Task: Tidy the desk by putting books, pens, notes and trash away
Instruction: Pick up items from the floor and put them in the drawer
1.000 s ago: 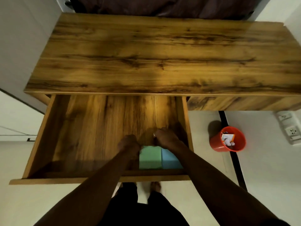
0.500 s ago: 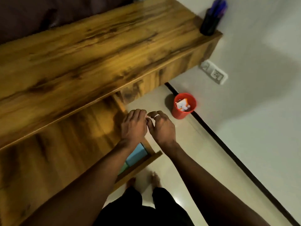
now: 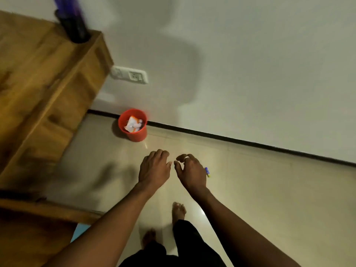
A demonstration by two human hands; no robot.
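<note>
Both hands hover side by side above the tiled floor, away from the desk. My left hand (image 3: 154, 168) and my right hand (image 3: 190, 170) have loosely curled fingers and nothing visible inside them. A small blue and yellow object (image 3: 207, 172) peeks out at the outer edge of my right hand; I cannot tell whether it lies on the floor or touches the hand. The wooden desk (image 3: 38, 74) is at the left, with a dark pen holder (image 3: 74, 26) full of blue pens on its corner. The open drawer's front edge (image 3: 48, 211) shows at the lower left, with a blue note pad (image 3: 81, 231) inside.
A red bin (image 3: 133, 125) holding crumpled white and orange trash stands on the floor against the wall, beyond my hands. A wall socket (image 3: 129, 75) sits beside the desk. My bare feet (image 3: 179, 211) are below the hands. Open tiled floor stretches to the right.
My view has swung right, from the open drawer to the floor and wall. Both hands left the drawer and now hang over the floor. The blue and yellow object has come into view.
</note>
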